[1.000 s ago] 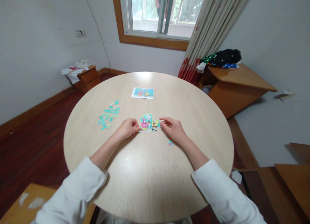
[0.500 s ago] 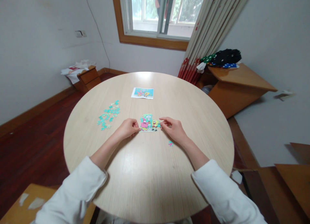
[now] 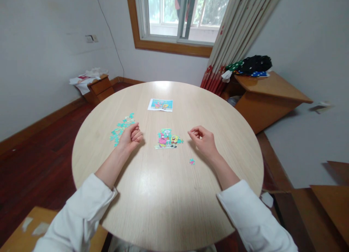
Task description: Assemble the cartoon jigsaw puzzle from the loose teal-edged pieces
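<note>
Half a second ago both hands were at the two sides of the assembled puzzle [image 3: 167, 140]; now they are apart from it. The left hand [image 3: 130, 136] has moved outward, and it covers part of the heap of loose pieces [image 3: 116, 132], which was fully visible before. The right hand [image 3: 202, 138] has also drawn away to its own side, but less far. The puzzle lies in the same place on the round table [image 3: 163, 194], now between the two hands, and its lower left corner and its right end, which the fingers were hiding, can be seen.

The fingers of the left hand are curled inward; I cannot tell if a piece is inside. The right hand has its fingers bent and its thumb near the index finger; here also I cannot tell if something is held.

On the puzzle the cartoon is recognisable as SpongeBob: the yellow figure is nearest to the right hand, pink Patrick is toward the left hand. Any lettering on the printed sheet [image 3: 160, 104], beyond the hands, is too small to read.

The puzzle is flat, turquoise behind the figures, straight along its lower edge and uneven above. A few pink and turquoise pieces [image 3: 192, 161] lie nearer to the person than the right hand.
</note>
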Tool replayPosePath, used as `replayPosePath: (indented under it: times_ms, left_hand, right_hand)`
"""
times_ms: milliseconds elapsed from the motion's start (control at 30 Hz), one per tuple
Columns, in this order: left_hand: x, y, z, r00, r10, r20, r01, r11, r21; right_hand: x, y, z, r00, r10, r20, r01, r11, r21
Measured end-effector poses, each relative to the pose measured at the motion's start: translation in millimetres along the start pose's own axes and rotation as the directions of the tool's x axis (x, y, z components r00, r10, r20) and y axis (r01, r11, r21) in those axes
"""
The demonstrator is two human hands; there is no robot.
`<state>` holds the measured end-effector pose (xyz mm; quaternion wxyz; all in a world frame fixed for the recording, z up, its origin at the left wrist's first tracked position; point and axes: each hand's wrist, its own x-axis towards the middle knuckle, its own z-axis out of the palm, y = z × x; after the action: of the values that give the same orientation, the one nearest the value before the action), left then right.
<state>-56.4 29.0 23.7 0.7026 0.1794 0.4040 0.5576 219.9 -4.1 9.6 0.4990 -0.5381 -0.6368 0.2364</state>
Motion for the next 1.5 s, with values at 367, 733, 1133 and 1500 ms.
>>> replayPosePath:
  times_ms: [367, 733, 1133, 1500]
  left_hand:
    - [-1.7, 0.4, 2.0, 0.998, -0.041, -0.050, 0.035, 0.993, -0.108]
    - [-8.4, 2.1, 9.9, 0.997, -0.066, -0.048, 0.056, 0.981, -0.186]
    - [-8.0, 1.5, 8.5, 0.996, -0.085, -0.038, 0.075, 0.973, -0.216]
    - [-7.4, 0.5, 8.5, 0.997, -0.074, -0.037, 0.065, 0.979, -0.193]
  right_hand:
    - [3.2, -1.3, -7.0, 0.998, 0.066, 0.022, -0.066, 0.998, -0.010]
    - [2.1, -3.8, -26.9, 0.849, 0.246, 0.469, -0.227, 0.969, -0.098]
    - [3.1, 4.3, -37.2, 0.440, 0.265, 0.858, -0.149, 0.964, -0.221]
    - [5.2, 4.8, -35.2, 0.428, 0.280, 0.859, -0.106, 0.960, -0.260]
